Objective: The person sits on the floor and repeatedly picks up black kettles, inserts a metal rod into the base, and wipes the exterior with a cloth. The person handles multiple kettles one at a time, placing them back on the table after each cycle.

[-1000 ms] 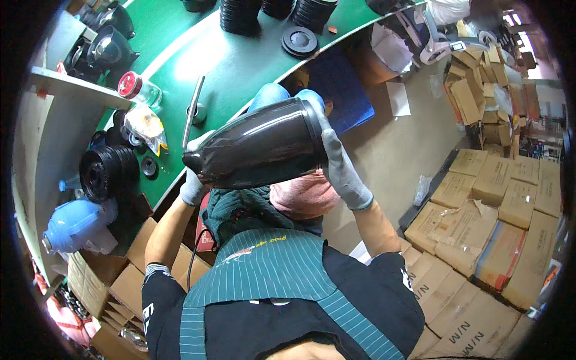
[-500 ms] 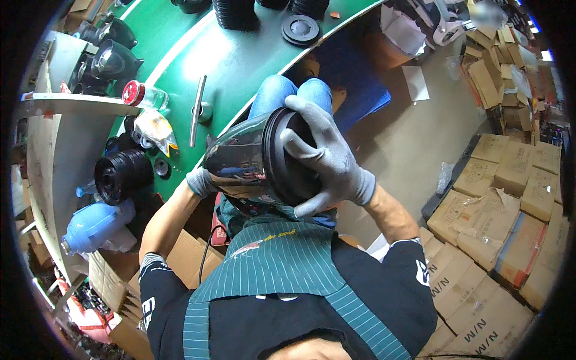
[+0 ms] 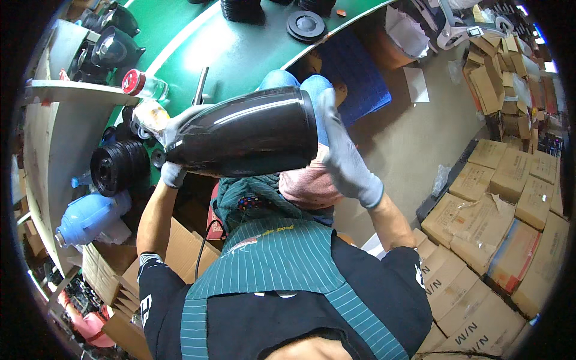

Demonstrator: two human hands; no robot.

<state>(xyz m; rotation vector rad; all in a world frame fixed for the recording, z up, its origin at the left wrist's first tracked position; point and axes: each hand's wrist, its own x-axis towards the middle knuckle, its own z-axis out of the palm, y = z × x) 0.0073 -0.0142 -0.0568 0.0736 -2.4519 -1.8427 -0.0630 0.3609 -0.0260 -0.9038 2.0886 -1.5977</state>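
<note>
I hold a glossy black flask body [image 3: 246,135] lying on its side above my lap, wide end to the right. My left hand [image 3: 174,141], in a grey glove, grips its narrow left end. The gloved right hand [image 3: 342,153] is pressed flat against the wide right end. Behind the flask runs the green workbench [image 3: 240,54].
A stack of black round caps [image 3: 117,168] and a blue plastic jug [image 3: 90,216] sit at my left. A black disc [image 3: 306,25] lies on the bench's far part. Brown cardboard boxes [image 3: 498,228] crowd the floor at right; a blue crate [image 3: 354,84] stands under the bench.
The flask has turned from pointing its open end toward me back to lying sideways. My right hand slid from covering the mouth to the flask's right end.
</note>
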